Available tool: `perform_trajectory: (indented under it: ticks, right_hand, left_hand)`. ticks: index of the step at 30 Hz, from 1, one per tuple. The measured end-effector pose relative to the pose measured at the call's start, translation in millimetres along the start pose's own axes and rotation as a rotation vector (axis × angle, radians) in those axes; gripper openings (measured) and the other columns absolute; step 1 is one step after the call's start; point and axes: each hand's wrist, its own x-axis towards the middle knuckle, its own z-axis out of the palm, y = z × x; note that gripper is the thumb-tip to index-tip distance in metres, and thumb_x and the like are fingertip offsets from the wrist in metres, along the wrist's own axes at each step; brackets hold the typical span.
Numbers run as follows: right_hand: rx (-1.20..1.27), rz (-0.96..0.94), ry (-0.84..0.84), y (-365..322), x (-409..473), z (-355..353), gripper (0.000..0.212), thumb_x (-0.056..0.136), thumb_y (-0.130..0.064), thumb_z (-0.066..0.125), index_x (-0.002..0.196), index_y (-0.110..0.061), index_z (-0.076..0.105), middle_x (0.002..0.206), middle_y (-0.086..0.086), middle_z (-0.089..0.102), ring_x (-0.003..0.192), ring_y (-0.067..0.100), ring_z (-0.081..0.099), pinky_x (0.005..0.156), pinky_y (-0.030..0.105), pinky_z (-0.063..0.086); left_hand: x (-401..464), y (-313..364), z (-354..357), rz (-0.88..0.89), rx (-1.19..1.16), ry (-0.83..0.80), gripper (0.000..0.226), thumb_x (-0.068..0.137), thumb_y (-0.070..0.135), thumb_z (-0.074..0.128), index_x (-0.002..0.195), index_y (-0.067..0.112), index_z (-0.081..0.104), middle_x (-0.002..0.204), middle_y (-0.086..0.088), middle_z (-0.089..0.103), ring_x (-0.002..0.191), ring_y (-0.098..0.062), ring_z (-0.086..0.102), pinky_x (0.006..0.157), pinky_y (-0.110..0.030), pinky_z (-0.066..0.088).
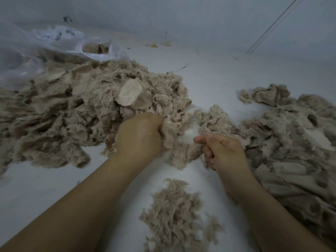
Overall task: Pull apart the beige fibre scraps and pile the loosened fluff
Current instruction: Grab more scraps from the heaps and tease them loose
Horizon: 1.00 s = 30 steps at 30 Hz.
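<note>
Nearest, toward the near edge of the white surface [218, 79]: small pile of loosened beige fluff [174, 211]. Far left, large heap of beige fibre scraps [76, 106]. Left hand [139, 135] fisted around a scrap at the heap's edge; right hand [221, 151] pinching a tuft. Mid-pull, seemingly; next, tearing apart and dropping fluff onto the pile. Forearms converging, wrists bent.

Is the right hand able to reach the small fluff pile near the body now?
Probably yes, once freed: the right hand grips a scrap, and only bare surface lies between it and the fluff pile.
</note>
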Motion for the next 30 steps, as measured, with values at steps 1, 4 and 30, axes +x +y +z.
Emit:
perform_trajectory:
  ticks: [1, 4, 30]
  right_hand:
    - [0.000, 0.001, -0.001, 0, 0, -1, 0.034, 0.104, -0.020, 0.048, 0.088, -0.006, 0.074, 0.051, -0.001, 0.041, 0.040, 0.009, 0.031, 0.039, 0.022, 0.030]
    - [-0.026, 0.001, -0.019, 2, 1, -2, 0.030, 0.104, -0.018, 0.049, 0.092, -0.008, 0.074, 0.050, -0.002, 0.042, 0.040, 0.008, 0.033, 0.040, 0.021, 0.032]
    - [-0.157, -0.107, -0.051, -2, -3, -1, 0.025, 0.091, -0.010, 0.068, 0.066, -0.010, 0.070, 0.056, 0.025, 0.056, 0.046, 0.021, 0.040, 0.040, 0.027, 0.035]
  left_hand:
    - [-1, 6, 0, 0.057, -0.045, -0.006, 0.006, 0.077, 0.018, 0.064, 0.078, 0.016, 0.070, 0.069, 0.001, 0.064, 0.062, -0.025, 0.059, 0.048, -0.023, 0.030]
    - [-4, 19, 4, 0.104, -0.088, -0.264, 0.037, 0.074, 0.065, 0.062, 0.080, 0.029, 0.063, 0.066, 0.011, 0.059, 0.061, -0.012, 0.056, 0.048, -0.021, 0.033]
    - [-9, 34, 22, -0.329, -1.129, -0.466, 0.026, 0.087, 0.027, 0.072, 0.082, 0.010, 0.053, 0.058, -0.009, 0.061, 0.035, -0.021, 0.051, 0.034, -0.023, 0.035]
